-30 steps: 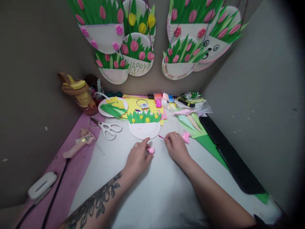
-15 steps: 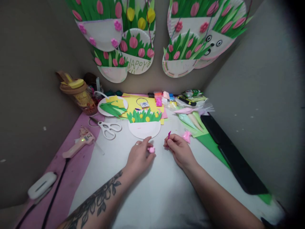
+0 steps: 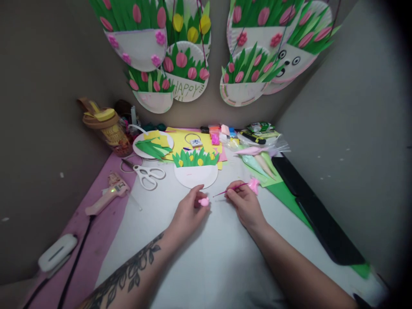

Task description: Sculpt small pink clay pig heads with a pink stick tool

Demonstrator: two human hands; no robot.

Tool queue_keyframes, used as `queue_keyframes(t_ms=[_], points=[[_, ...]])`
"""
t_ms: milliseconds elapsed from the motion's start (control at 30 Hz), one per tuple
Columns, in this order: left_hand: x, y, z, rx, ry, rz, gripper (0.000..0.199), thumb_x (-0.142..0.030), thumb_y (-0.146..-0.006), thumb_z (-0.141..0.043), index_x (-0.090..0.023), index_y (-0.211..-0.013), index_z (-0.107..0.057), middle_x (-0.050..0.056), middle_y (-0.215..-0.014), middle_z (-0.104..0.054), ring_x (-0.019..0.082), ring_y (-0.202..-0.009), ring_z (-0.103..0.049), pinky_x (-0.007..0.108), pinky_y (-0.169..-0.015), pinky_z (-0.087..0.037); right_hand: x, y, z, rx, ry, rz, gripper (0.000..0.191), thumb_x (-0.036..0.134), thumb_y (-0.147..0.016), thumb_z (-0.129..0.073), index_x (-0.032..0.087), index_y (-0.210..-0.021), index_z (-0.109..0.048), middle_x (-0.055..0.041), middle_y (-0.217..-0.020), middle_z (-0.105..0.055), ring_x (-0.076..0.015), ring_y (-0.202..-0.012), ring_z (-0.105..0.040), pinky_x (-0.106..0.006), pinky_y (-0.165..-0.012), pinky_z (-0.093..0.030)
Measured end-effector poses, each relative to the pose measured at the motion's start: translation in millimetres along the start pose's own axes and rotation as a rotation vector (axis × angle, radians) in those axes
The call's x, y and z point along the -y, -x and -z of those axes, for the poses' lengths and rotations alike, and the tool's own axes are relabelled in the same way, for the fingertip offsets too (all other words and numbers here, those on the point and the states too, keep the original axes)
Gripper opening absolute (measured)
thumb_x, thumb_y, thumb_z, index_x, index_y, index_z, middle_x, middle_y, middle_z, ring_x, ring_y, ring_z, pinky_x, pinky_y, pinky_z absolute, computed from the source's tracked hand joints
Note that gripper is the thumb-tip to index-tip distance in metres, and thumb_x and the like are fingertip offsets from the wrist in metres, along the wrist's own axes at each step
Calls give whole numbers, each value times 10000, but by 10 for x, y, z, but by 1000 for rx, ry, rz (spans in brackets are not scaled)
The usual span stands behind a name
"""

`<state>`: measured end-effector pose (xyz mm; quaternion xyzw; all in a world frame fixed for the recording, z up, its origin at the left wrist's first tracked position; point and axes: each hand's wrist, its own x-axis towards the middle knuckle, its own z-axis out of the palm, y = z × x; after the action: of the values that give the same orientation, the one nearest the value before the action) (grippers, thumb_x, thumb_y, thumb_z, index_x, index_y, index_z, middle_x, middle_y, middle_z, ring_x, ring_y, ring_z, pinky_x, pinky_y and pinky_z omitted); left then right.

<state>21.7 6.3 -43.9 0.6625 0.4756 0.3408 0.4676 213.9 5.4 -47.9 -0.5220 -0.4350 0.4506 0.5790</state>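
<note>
Between the thumb and fingers of my left hand (image 3: 189, 210) is a small lump of pink clay (image 3: 204, 201) with a rounded bump on it. My right hand (image 3: 245, 204) pinches a thin magenta tool (image 3: 222, 192), its fine tip pointing left toward the clay, a short gap apart. Just beyond both hands lies a paper-plate basket (image 3: 195, 175) with green paper grass and yellow tulips along its top. A pink clay packet (image 3: 253, 186) sits right behind my right hand.
White scissors (image 3: 149, 176) and a pink glue gun (image 3: 109, 195) lie at left, near a lidded cup (image 3: 106, 131). A plate of green and yellow paper (image 3: 137, 148) is at the back. Black trays (image 3: 328, 227) line the right side. Finished plate baskets (image 3: 244, 92) hang on the wall.
The magenta tool in my right hand has swung from nearly upright to almost level, its tip now toward the clay. My left hand keeps the clay in nearly the same spot.
</note>
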Motion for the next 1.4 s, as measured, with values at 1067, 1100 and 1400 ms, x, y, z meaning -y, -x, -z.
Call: queue_keyframes(t_ms=[1067,1100,1400], points=[[-87,-11,-14,-28,180,73,607,-159,-743,-637,-210,-1307,-417,63,-1072,-665,153,-910,-622,314,-815,-487,66,218,-184,99,355,292,83,261,-857,-594,212,-793,-611,-2,-728,-640,-133,-668,-623,-248,-630,-512],[-91,-9,-12,-28,178,72,603,-159,-745,-637,-209,-1305,-419,62,-1069,-666,152,-907,-622,315,-815,-487,71,220,-185,103,358,292,82,260,-858,-594,212,-793,-610,-3,-729,-639,-133,-669,-622,-249,-632,-512],[-73,-9,-14,-40,177,56,597,-147,-742,-642,-218,-1295,-427,54,-1057,-675,152,-912,-633,307,-809,-500,77,210,-190,110,367,274,93,263,-855,-589,213,-779,-610,-4,-723,-636,-139,-677,-616,-252,-637,-506]])
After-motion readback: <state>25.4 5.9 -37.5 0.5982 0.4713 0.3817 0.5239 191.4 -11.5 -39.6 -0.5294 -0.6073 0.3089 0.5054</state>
